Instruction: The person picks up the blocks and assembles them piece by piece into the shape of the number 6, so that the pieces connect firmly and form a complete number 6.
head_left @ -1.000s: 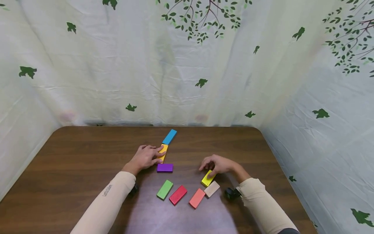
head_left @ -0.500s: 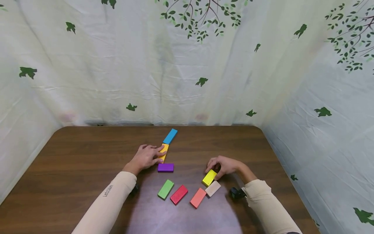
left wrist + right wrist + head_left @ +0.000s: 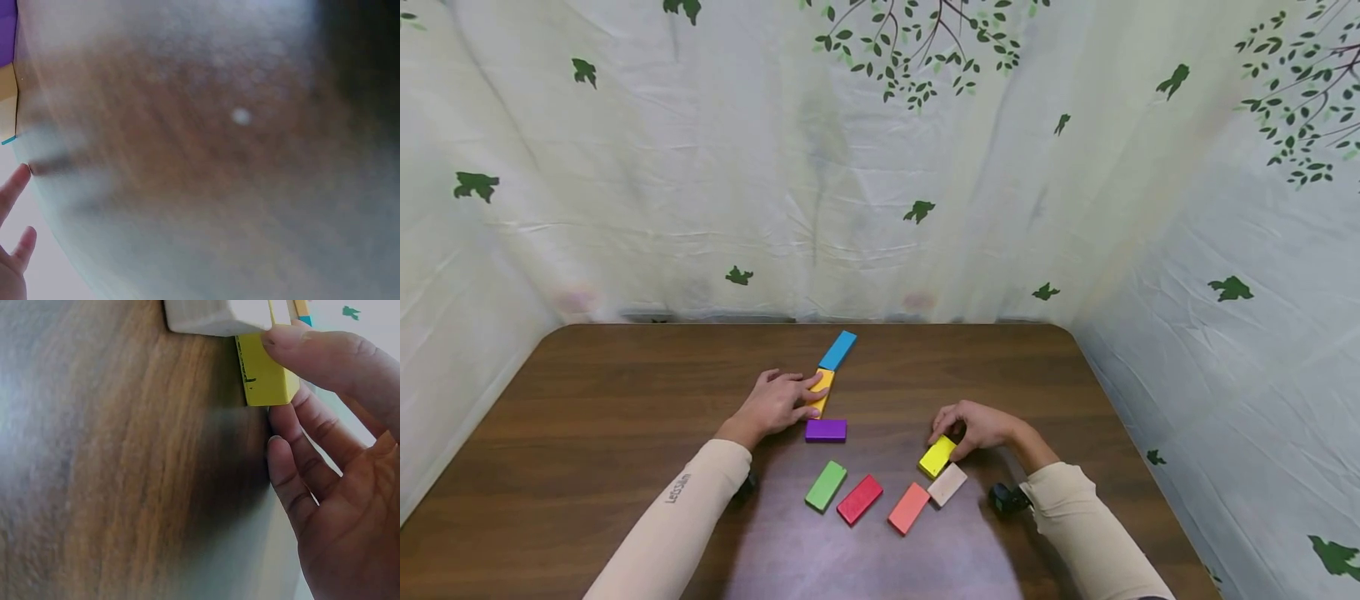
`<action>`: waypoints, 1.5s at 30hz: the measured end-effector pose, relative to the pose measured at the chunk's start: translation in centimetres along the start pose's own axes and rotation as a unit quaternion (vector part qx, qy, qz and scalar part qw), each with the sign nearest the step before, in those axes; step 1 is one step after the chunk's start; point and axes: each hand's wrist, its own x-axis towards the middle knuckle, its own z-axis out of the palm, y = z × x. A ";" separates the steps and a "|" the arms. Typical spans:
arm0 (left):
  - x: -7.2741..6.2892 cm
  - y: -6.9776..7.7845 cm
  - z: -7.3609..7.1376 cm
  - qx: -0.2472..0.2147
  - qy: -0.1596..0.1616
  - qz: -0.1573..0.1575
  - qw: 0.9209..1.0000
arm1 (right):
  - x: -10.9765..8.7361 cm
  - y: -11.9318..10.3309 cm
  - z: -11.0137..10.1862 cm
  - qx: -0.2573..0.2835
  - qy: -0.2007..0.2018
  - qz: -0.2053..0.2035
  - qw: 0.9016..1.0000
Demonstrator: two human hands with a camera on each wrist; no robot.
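Note:
In the head view my left hand [image 3: 772, 406] rests over an orange block [image 3: 822, 392], its thumb and fingers lying on the top face. The orange block's far end meets a blue block [image 3: 837, 351]. Just below lies a purple block [image 3: 826, 431]. My right hand [image 3: 976, 427] pinches a yellow block [image 3: 937, 457] between thumb and fingers. In the right wrist view the thumb [image 3: 337, 353] presses the yellow block [image 3: 265, 378], with a cream block [image 3: 209, 315] close by. The left wrist view catches only two extended fingers [image 3: 14, 187] at its left edge.
Nearer the body lie a green block [image 3: 825, 487], a red block [image 3: 860, 500], a salmon block [image 3: 908, 508] and the cream block [image 3: 947, 485]. The brown table [image 3: 625, 400] ends at a leaf-printed curtain [image 3: 880, 250] at the back.
My right hand has shifted slightly right and taken the yellow block between thumb and fingers. The left hand stays on the orange block.

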 end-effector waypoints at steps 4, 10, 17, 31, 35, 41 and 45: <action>0.1 0.0 0.0 0.000 -0.001 0.004 1.000 | 0.0 0.2 0.1 -0.006 0.011 -0.001 1.000; 0.2 0.0 0.2 -0.002 -0.006 0.005 1.000 | 0.2 0.2 0.2 -0.013 0.025 0.016 0.999; 0.0 0.0 0.0 -0.011 0.005 0.018 1.000 | 0.9 0.2 0.5 -0.047 0.042 0.006 0.998; 0.0 -0.1 0.2 -0.003 0.005 0.016 1.000 | 2.8 -1.2 1.3 -0.074 0.066 0.022 0.995; 0.0 -0.1 0.2 -0.006 0.003 0.014 1.000 | 3.4 -1.5 1.5 -0.081 0.074 0.021 0.994; -0.1 -0.1 0.2 -0.008 0.004 0.014 1.000 | 4.3 -1.9 1.8 -0.085 0.083 0.019 0.993; -0.1 -0.1 0.1 -0.009 0.005 0.015 1.000 | 4.8 -2.2 2.0 -0.088 0.087 0.028 0.992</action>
